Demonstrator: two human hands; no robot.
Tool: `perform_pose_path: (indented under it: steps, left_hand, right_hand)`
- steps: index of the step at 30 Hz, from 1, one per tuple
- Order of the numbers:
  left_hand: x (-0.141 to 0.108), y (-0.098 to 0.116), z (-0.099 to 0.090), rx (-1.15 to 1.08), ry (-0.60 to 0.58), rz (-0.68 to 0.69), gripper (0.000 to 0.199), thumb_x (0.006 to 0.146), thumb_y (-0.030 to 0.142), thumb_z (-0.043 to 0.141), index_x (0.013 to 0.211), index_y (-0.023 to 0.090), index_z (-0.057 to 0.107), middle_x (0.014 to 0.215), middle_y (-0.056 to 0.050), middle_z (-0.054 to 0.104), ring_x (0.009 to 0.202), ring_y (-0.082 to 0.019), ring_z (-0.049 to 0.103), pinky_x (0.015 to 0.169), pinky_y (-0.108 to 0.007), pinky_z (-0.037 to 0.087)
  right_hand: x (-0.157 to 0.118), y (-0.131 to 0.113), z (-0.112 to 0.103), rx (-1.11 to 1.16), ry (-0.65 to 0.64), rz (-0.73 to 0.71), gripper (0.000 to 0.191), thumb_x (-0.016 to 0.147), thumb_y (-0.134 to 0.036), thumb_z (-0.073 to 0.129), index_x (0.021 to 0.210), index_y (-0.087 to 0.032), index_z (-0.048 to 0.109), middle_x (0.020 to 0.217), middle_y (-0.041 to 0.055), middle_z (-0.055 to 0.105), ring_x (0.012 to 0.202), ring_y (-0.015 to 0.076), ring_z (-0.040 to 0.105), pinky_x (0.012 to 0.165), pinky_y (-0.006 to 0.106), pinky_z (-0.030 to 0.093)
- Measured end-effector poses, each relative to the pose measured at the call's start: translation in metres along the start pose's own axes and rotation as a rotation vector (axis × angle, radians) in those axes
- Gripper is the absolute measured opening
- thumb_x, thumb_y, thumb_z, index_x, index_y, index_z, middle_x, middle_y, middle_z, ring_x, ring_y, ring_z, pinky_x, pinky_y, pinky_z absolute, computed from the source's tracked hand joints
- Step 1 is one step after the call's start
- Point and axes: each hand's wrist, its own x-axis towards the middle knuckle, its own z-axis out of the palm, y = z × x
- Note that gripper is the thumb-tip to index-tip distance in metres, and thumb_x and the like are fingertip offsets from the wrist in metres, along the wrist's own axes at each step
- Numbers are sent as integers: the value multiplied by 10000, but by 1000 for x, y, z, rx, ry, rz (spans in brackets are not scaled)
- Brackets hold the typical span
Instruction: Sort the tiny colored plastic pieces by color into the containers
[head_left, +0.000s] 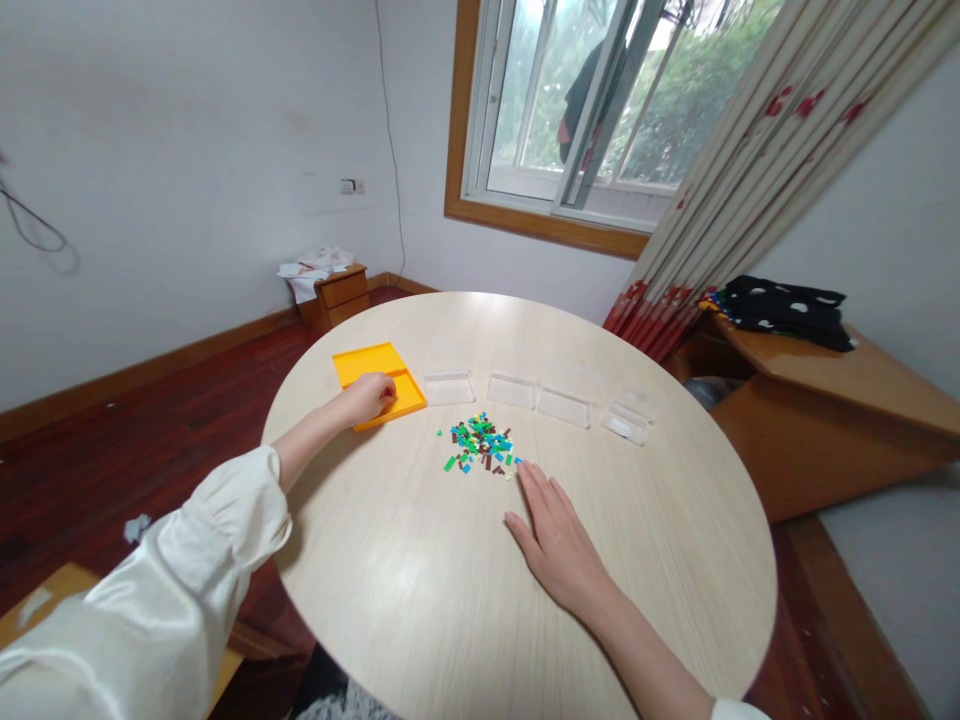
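The round table (465, 600) stretches out beneath both hands and carries everything around them. Under the left hand (366, 397) lies an unfolded yellow box (367, 358), its longer side running away from the person; the hand is over its near half, fingers curled inward, and I cannot tell whether they pinch anything. The right hand (559, 545) lies palm down, gripping nothing visible, fingers straight and close together, thumb held apart, pointing forward and slightly left.

Four clear boxes (511, 391) form a row beyond the right hand, the first just right of the left hand's yellow box and the last ahead and to the right of the right hand.

The pile of small pieces (480, 438) sits ahead and to the left of the right hand, just beside its fingertips. That hand is clearly nearer; from the left hand, the pile lies to the right, across a bare gap. The heap is loose, with no firm long axis.

Smallest, a green strip (450, 464) at the pile's near left edge slants away from the person, and a blue piece (517, 461) lies right at the right hand's fingertips.
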Motion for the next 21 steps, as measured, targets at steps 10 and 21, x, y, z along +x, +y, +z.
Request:
perform_pose_path:
  steps: [10, 21]
  left_hand:
    - [-50, 86, 61, -255, 120, 282, 222, 809, 151, 443, 1006, 147, 545, 1120, -144, 522, 1097, -235, 491, 973, -407, 405]
    - [-18, 130, 82, -554, 201, 105, 320, 702, -2, 382, 938, 174, 508, 976, -94, 582, 990, -206, 547, 914, -420, 459]
  right_hand:
    - [62, -7, 17, 63, -71, 108, 821, 857, -553, 426, 1447, -33, 191, 1481, 239, 255, 1389, 319, 212, 1115, 507, 226]
    - [108, -9, 26, 430, 139, 6, 326, 809, -126, 429, 1079, -122, 611, 1138, 146, 638, 1093, 197, 575, 977, 366, 429]
